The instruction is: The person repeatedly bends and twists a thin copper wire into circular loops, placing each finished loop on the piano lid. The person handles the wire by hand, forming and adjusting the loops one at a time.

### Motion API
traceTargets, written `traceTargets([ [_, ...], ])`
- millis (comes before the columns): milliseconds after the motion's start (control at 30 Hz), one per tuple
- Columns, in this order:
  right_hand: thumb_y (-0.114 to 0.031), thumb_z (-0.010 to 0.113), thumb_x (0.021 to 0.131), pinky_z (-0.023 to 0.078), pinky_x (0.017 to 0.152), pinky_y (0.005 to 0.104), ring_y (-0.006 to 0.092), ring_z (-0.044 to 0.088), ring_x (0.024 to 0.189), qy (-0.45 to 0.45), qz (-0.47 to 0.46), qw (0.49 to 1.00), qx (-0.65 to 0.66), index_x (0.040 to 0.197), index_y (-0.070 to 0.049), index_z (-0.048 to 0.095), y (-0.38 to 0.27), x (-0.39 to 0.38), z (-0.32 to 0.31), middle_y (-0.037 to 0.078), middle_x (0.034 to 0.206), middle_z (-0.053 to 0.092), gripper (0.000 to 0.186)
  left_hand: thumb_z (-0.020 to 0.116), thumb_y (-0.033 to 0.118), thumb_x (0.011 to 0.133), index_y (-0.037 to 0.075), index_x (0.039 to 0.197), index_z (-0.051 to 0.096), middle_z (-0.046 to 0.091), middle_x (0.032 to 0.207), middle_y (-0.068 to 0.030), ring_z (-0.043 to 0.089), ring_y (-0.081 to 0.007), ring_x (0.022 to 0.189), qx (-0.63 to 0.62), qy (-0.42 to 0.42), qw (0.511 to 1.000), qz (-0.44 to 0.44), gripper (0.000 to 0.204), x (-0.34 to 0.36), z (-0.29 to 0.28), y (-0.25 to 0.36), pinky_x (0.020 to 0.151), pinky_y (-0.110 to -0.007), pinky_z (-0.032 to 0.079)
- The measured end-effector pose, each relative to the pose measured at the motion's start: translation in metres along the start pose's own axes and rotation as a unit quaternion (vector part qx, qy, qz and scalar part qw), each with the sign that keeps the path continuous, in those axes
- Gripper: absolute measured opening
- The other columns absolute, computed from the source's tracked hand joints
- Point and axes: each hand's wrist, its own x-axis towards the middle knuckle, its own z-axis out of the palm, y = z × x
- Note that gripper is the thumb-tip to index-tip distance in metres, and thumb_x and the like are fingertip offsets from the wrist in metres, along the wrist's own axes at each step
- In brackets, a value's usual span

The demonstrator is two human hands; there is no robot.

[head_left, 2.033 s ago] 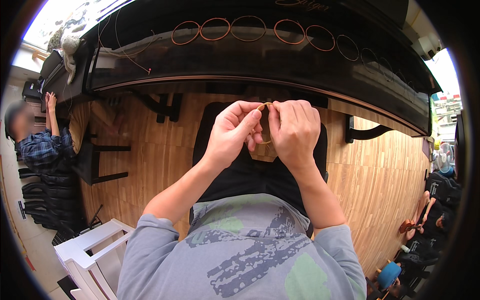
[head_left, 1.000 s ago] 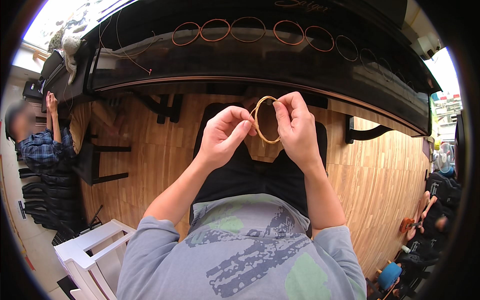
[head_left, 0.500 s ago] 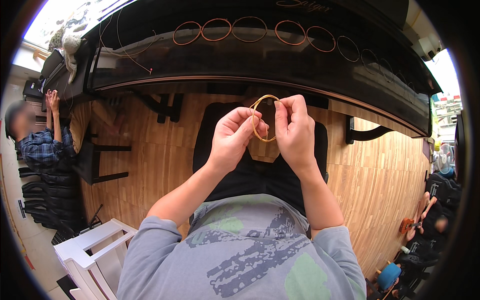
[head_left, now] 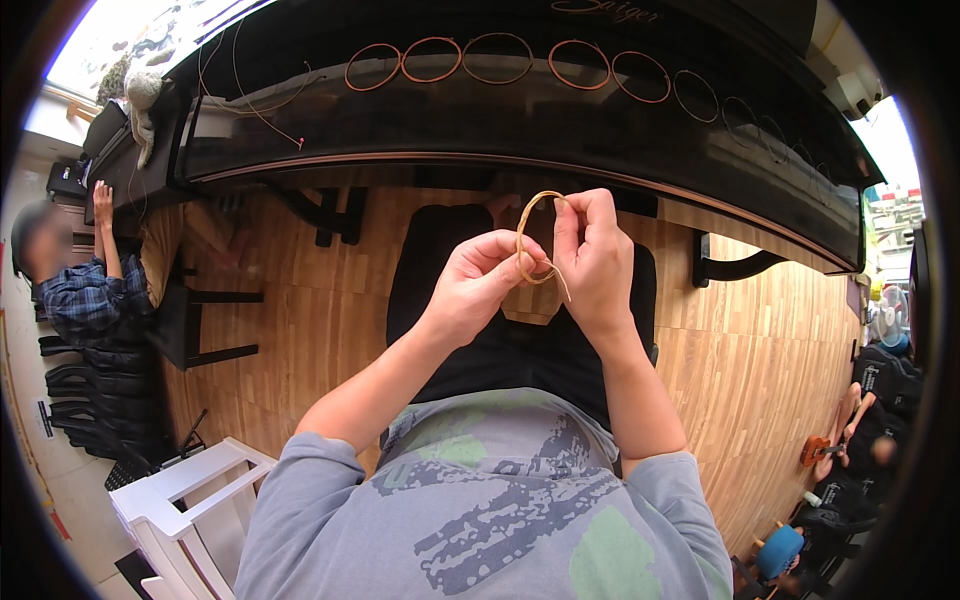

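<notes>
A golden coiled instrument string (head_left: 525, 217) hangs between my two hands in front of my chest. My left hand (head_left: 480, 283) pinches the lower left of the loop between thumb and fingers. Closed on the upper right of the coil is my right hand (head_left: 595, 255), its thumb and index finger pressed together. A thin loose end of the string sticks out below, near the right wrist. Beyond my hands, more coiled strings, copper-coloured (head_left: 432, 59) and silvery (head_left: 697, 97), lie in a row on the black piano (head_left: 400, 125).
An uncoiled string (head_left: 262, 118) lies at the piano's left end. A person in a plaid shirt (head_left: 85, 300) sits at the left. A white wooden frame (head_left: 190, 500) stands at lower left. At the far right are a small guitar-like instrument (head_left: 812, 452) and dark bags (head_left: 888, 380).
My left hand has slid down and right along the coil, and the loop has tilted. A loose string end now shows below it. My right hand has hardly moved.
</notes>
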Motion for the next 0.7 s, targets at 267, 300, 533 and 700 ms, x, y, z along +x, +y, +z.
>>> traceTargets([
  [267, -0.005, 0.06, 0.088, 0.044, 0.045, 0.033, 0.0249, 0.058, 0.049, 0.062, -0.059, 0.989, -0.119, 0.087, -0.006, 0.052, 0.01, 0.002, -0.002, 0.007, 0.061, 0.058, 0.008, 0.063, 0.011, 0.09, 0.003, 0.104, 0.06, 0.062, 0.101, -0.0023, 0.058, -0.0065, 0.087, 0.01, -0.006, 1.0, -0.021, 0.017, 0.001, -0.004, 0.012, 0.074, -0.022, 0.046],
  [300, -0.005, 0.061, 0.088, 0.044, 0.045, 0.0327, 0.0246, 0.058, 0.049, 0.067, -0.071, 0.987, -0.126, 0.087, -0.006, 0.053, 0.01, 0.001, -0.001, 0.007, 0.061, 0.058, 0.008, 0.064, 0.011, 0.089, 0.003, 0.105, 0.058, 0.062, 0.098, -0.0029, 0.059, -0.0081, 0.086, 0.055, 0.02, 0.998, -0.017, 0.019, -0.001, 0.001, 0.011, 0.072, -0.023, 0.047],
  [533, -0.004, 0.063, 0.086, 0.045, 0.046, 0.0317, 0.0231, 0.058, 0.051, 0.084, -0.108, 0.981, -0.138, 0.087, -0.005, 0.054, 0.011, 0.002, -0.005, 0.006, 0.064, 0.059, 0.009, 0.068, 0.009, 0.087, 0.0, 0.102, 0.066, 0.066, 0.083, -0.0011, 0.06, -0.0054, 0.068, 0.275, 0.14, 0.95, -0.05, 0.017, 0.0, 0.007, 0.026, 0.061, -0.018, 0.048],
  [700, -0.003, 0.064, 0.086, 0.044, 0.047, 0.0309, 0.0225, 0.058, 0.051, 0.08, -0.095, 0.984, -0.124, 0.087, -0.006, 0.054, 0.012, 0.005, -0.012, 0.006, 0.065, 0.059, 0.01, 0.068, 0.008, 0.087, 0.0, 0.098, 0.07, 0.068, 0.083, -0.0022, 0.059, -0.0053, 0.074, 0.314, 0.092, 0.945, -0.016, 0.013, -0.005, -0.009, 0.033, 0.067, -0.021, 0.048],
])
